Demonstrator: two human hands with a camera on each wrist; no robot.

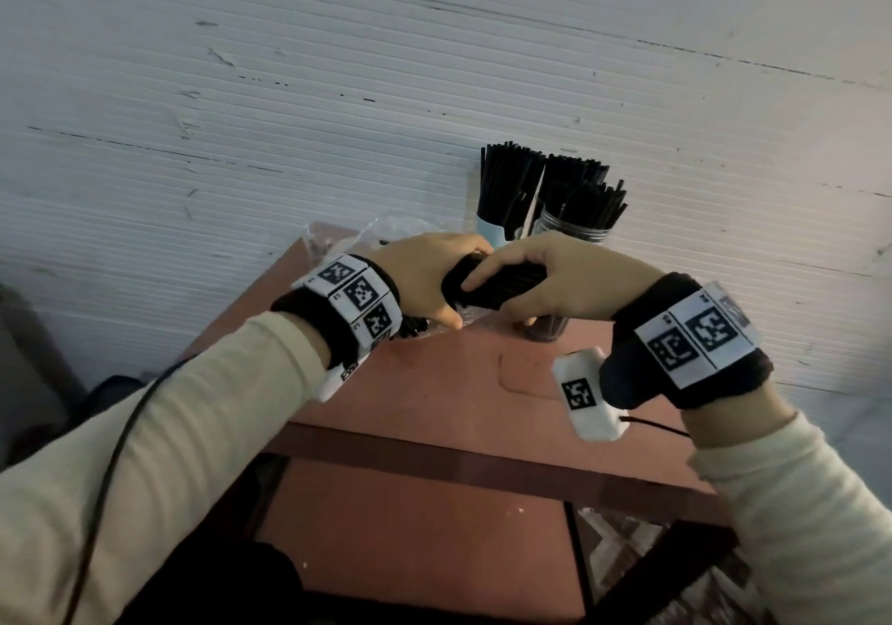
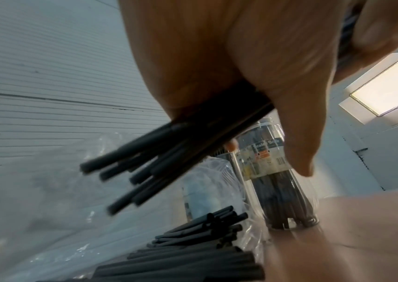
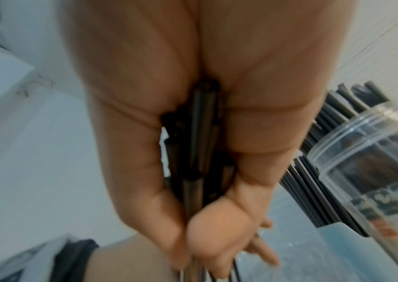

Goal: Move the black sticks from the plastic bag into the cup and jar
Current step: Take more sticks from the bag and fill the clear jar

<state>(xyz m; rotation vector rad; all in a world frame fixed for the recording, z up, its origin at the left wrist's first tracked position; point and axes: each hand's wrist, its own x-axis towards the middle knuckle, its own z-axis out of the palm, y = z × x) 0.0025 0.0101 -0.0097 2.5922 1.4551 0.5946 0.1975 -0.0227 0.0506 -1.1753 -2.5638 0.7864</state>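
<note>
Left: plastic bag [image 1: 338,238] on the table [image 1: 434,383], loose black sticks [image 2: 193,263] lying in it. Centre: my left hand [image 1: 425,277] and right hand [image 1: 545,281], fingers curled, grip one bundle of sticks [image 1: 482,281] between them. Right: cup [image 1: 490,231] and jar [image 1: 569,228], both holding upright sticks.

You've got a reddish-brown bench [image 1: 434,383] w/ a lower shelf [image 1: 410,528] under it, same colour, dark frame btwn the two. Behind it — a white ribbed wall [image 1: 289,93], scuffed and scratched in spots. Patterned floor [image 1: 622,547] shows at the lower right, past the bench leg. From the left wrist view you see a bright rectangular ceiling light [image 2: 391,84] — set in a white frame, upper right.
</note>
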